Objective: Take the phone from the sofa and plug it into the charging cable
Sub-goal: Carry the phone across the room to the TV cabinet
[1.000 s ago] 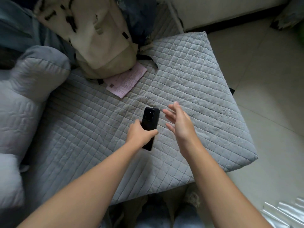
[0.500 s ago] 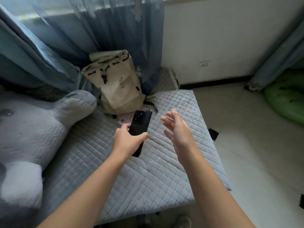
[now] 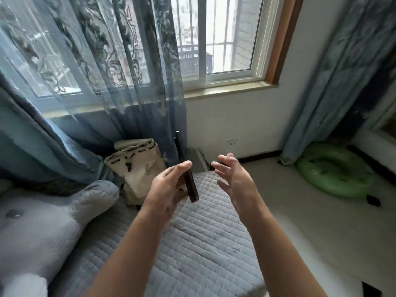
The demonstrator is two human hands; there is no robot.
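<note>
My left hand (image 3: 169, 187) grips the black phone (image 3: 184, 163), held upright and turned edge-on above the grey quilted sofa seat (image 3: 201, 239). My right hand (image 3: 234, 179) is a little to the right of the phone, fingers spread, holding nothing and not touching it. No charging cable shows in the view. A white wall socket (image 3: 232, 143) sits low on the wall beyond my hands.
A beige backpack (image 3: 137, 166) leans at the back of the seat under blue curtains (image 3: 120, 67). A grey padded armrest (image 3: 42, 219) is on the left. A green inflatable ring (image 3: 336, 170) lies on the pale floor at right, below another curtain.
My left hand lifted the phone off the sofa seat and turned it edge-on. The view swung up from the seat to the window and wall. My right hand stayed beside it, open.
</note>
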